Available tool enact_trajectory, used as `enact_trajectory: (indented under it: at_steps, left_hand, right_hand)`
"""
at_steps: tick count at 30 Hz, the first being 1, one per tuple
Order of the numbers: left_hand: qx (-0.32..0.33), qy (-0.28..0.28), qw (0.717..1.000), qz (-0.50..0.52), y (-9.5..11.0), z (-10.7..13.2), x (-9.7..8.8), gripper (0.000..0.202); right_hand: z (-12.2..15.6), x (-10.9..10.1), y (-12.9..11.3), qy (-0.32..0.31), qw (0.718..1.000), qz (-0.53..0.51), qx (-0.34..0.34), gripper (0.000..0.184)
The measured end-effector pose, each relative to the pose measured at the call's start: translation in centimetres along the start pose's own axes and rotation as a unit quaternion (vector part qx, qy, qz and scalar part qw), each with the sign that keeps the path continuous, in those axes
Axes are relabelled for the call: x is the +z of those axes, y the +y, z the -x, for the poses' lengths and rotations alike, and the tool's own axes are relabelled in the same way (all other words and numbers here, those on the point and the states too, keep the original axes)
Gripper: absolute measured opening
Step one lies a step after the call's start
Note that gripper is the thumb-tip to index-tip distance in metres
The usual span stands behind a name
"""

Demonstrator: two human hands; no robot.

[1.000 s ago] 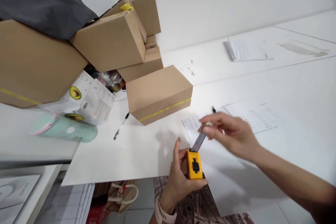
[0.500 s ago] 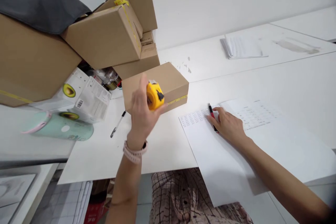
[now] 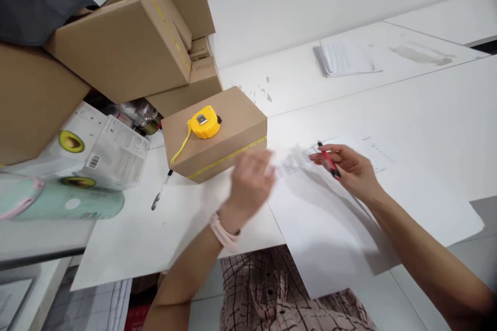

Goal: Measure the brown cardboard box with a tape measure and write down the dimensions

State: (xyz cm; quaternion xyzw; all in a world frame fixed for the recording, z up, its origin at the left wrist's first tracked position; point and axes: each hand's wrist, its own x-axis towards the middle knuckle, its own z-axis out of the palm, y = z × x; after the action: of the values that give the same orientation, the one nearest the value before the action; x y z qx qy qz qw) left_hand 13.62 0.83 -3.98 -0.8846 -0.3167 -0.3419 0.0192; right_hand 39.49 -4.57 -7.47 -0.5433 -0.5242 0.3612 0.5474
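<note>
On the white table (image 3: 194, 230), a taped cardboard box (image 3: 241, 114), contents hidden, bears a rounded tape measure (image 3: 205, 125). Your right hand (image 3: 354, 171) grips a pen (image 3: 328, 162); your left hand (image 3: 251, 183) is too blurred to tell.

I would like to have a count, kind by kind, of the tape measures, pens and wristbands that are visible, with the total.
Tape measure: 1, on the cardboard box
Pens: 2, the red pen in the right hand, the clear pen on the table
Wristband: 1
Total: 4
</note>
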Motion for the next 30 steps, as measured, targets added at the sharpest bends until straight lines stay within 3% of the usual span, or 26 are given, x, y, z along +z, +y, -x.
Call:
enact_trajectory:
  at_steps: [2, 4, 7, 10, 13, 20, 30]
  left_hand:
    - [0.068, -0.144, 0.984, 0.074, 3.9, 1.7, 3.1, 0.046]
    - [0.085, -0.257, 0.958, 0.098, 6.5, 2.7, 5.5, 0.078]
    - [0.090, -0.341, 0.929, 0.108, 6.9, 3.2, 7.0, 0.102]
    - [0.104, -0.357, 0.920, 0.125, 4.9, 3.7, 6.8, 0.098]
    - [0.108, -0.358, 0.917, 0.139, 3.1, 4.4, 6.1, 0.097]
    - [0.081, -0.340, 0.927, 0.139, 2.6, 5.0, 5.7, 0.092]
    - [0.068, -0.336, 0.925, 0.163, 2.4, 4.9, 5.9, 0.087]
  right_hand:
    - [-0.2, -0.1, -0.6, 0.089, 0.996, 0.013, -0.024, 0.029]
    - [-0.6, 0.0, -0.9, 0.144, 0.989, 0.042, -0.017, 0.028]
    - [-1.1, 0.3, -0.7, 0.085, 0.995, 0.021, 0.038, 0.039]
    - [-1.5, 0.7, 0.1, -0.030, 0.995, -0.035, 0.091, 0.049]
    - [-1.7, 1.8, 1.1, -0.075, 0.989, -0.014, 0.124, 0.039]
    - [-2.6, 5.3, 2.9, -0.041, 0.993, -0.008, 0.111, 0.035]
    - [-2.2, 5.0, 3.7, 0.012, 0.993, 0.095, 0.063, 0.035]
